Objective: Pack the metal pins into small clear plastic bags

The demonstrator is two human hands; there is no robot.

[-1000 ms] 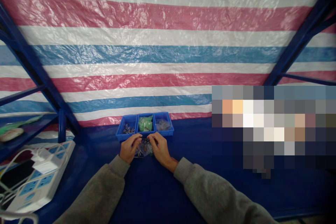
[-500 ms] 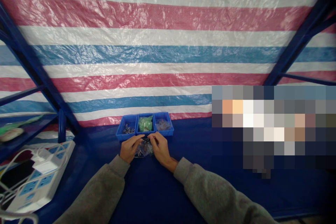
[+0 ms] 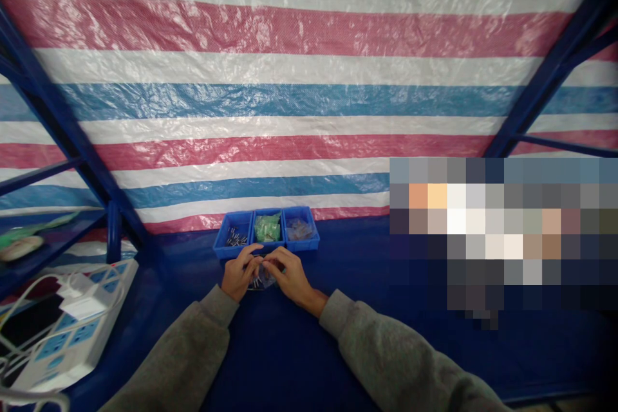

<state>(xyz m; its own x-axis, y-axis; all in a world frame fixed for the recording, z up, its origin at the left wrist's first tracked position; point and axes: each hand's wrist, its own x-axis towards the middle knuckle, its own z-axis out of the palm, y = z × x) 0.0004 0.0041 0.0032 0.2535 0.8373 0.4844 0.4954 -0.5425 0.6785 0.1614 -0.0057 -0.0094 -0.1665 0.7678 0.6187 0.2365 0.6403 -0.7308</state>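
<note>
My left hand and my right hand meet over the table, just in front of three blue bins. The fingers of both are bent and pinched, the fingertips almost touching. What they pinch is too small and too covered to make out. Beneath the fingertips lies a clear plastic bag with small dark and silvery pieces in or by it, partly hidden by my hands. The left bin has thin metallic pieces, the middle bin green packets, and the right bin clear packets.
A white power strip with plugged-in chargers and cables lies at the left on the blue table. Blue metal frame posts rise on both sides. A striped plastic sheet hangs behind. The area at right is blurred out.
My hands have come closer together, the right one moving left. The dark pieces seen between them before are now mostly covered by my fingers. The bins have not moved.
</note>
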